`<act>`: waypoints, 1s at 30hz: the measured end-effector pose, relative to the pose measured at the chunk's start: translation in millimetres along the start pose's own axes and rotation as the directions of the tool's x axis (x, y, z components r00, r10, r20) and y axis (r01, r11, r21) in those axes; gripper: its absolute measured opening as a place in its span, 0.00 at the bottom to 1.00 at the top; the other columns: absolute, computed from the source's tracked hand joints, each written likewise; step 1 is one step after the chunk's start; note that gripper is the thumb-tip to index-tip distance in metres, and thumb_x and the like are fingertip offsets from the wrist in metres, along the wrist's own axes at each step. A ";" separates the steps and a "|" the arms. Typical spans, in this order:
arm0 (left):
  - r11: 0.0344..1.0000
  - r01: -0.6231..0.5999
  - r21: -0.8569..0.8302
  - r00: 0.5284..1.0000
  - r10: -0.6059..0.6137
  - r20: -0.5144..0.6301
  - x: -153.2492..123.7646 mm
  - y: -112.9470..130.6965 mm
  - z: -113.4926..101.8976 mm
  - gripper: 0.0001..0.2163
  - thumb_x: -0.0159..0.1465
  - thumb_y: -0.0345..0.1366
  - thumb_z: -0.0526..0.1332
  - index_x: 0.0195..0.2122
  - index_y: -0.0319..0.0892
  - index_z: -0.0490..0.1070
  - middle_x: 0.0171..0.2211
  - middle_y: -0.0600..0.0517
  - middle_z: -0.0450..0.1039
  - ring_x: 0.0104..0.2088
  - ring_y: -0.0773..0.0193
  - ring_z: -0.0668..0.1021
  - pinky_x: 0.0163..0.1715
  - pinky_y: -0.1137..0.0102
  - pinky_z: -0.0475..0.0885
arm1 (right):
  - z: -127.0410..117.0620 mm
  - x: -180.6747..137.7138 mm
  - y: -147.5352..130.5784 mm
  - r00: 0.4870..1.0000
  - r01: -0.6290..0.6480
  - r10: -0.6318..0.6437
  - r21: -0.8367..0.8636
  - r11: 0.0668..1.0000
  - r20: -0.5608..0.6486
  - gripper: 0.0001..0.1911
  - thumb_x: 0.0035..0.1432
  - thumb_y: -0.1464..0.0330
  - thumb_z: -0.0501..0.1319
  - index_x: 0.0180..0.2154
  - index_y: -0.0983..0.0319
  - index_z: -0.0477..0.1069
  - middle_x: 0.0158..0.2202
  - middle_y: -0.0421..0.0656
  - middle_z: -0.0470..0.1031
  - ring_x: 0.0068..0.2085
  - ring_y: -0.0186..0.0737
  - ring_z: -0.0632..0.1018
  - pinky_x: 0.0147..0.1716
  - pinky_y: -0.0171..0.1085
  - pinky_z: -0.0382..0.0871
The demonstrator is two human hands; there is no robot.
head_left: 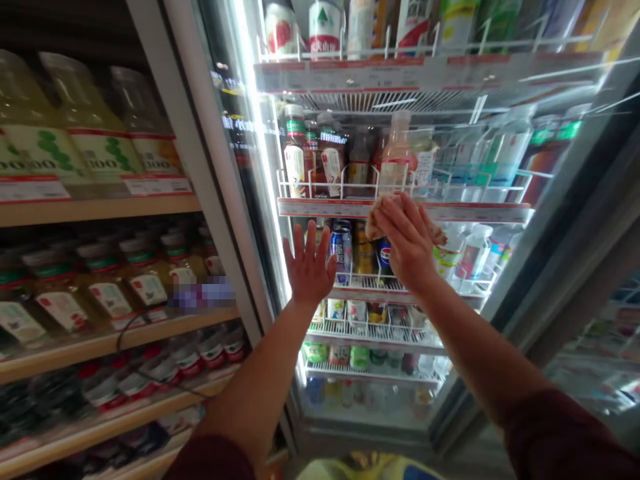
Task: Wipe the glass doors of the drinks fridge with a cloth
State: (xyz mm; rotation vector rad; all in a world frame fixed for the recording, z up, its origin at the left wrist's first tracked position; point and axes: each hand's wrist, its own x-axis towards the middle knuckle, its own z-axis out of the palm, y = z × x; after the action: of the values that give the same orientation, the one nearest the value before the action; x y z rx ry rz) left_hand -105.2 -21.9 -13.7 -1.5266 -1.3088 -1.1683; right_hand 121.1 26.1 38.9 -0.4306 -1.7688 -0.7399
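A glass door of a lit drinks fridge stands in front of me. My left hand lies flat against the glass, fingers spread, with nothing in it. Higher and to the right, my right hand presses a crumpled beige cloth to the same door; its edges stick out on both sides of the fingers. Behind the glass, bottles and cans stand on wire shelves. My right hand covers part of the row with the blue cans.
On the left, wooden shelves hold rows of bottles with pale labels. A thin dark cable hangs across them. The door's dark frame runs down the right side. Something yellow and white shows at the bottom edge.
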 end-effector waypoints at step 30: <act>0.999 -0.013 0.052 1.000 0.015 -0.021 0.4 -0.8 -0.6 0.28 0.72 0.44 0.53 0.72 0.46 0.56 0.74 0.47 0.50 0.76 0.53 0.41 0.75 0.49 0.35 | -10.6 -43.6 -3.1 0.998 -0.055 0.055 0.045 0.997 -0.005 0.37 0.69 0.78 0.49 0.73 0.48 0.47 0.67 0.39 0.69 0.72 0.45 0.63 0.70 0.54 0.61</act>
State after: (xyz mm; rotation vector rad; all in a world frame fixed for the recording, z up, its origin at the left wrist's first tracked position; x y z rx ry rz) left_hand -106.1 -22.2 -13.1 -1.4796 -1.3021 -1.1307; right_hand 140.7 20.0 -1.1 -0.4444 -1.7572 -0.6605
